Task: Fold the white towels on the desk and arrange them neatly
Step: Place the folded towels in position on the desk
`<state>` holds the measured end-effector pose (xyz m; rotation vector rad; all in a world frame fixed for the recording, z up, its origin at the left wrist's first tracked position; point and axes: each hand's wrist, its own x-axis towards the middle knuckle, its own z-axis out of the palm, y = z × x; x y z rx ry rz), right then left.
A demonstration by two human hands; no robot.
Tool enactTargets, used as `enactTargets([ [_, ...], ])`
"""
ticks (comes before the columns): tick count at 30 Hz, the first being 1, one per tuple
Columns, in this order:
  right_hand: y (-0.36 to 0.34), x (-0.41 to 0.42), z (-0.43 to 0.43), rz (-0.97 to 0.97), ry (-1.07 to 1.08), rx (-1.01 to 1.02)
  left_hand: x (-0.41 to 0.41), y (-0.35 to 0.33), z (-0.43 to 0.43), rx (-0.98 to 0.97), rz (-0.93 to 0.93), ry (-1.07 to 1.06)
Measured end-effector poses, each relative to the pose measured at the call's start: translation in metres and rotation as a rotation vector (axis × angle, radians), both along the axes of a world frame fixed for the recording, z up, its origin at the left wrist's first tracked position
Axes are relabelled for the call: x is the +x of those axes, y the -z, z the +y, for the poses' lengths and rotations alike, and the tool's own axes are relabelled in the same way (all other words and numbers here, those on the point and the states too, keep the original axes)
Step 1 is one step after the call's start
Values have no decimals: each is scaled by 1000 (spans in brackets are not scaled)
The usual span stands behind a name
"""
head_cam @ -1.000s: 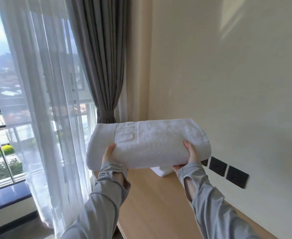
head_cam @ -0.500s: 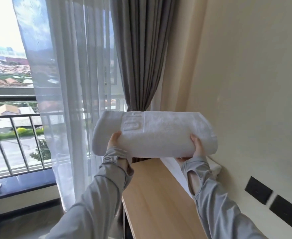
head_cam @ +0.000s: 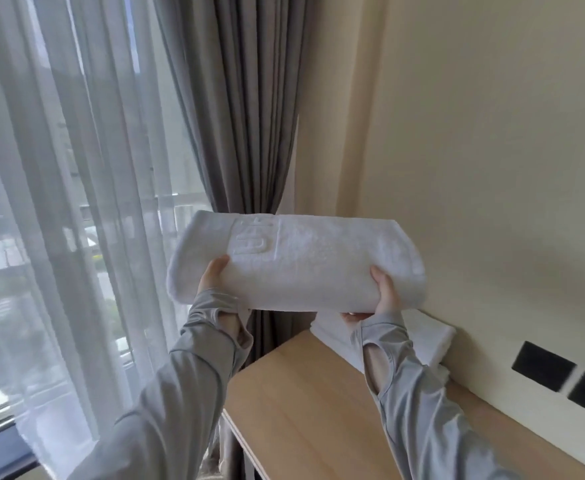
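Hands hold a thick, folded white towel [head_cam: 305, 268] up in the air above the light wooden table [head_cam: 305, 410]. Left hand [head_cam: 215, 277] grips its left end and right hand [head_cam: 384, 296] grips its right end. More folded white towels [head_cam: 429, 337] lie on the table by the wall.

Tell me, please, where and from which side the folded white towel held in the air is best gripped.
Grip the folded towel along its near long edge, from below, near both ends, as the left hand and right hand do: it is long, thick and floppy.
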<state>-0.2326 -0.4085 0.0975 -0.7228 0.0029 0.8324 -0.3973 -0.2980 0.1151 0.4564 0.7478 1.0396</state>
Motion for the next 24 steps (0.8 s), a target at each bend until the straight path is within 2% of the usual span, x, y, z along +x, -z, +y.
enactTargets([
  [8, 17, 70, 19, 46, 268, 58, 104, 8, 51, -112, 68, 249],
  [13, 27, 125, 28, 97, 395, 36, 179, 17, 71, -90, 98, 397],
  [24, 67, 200, 43, 153, 548, 208, 301, 44, 112, -83, 178, 584],
])
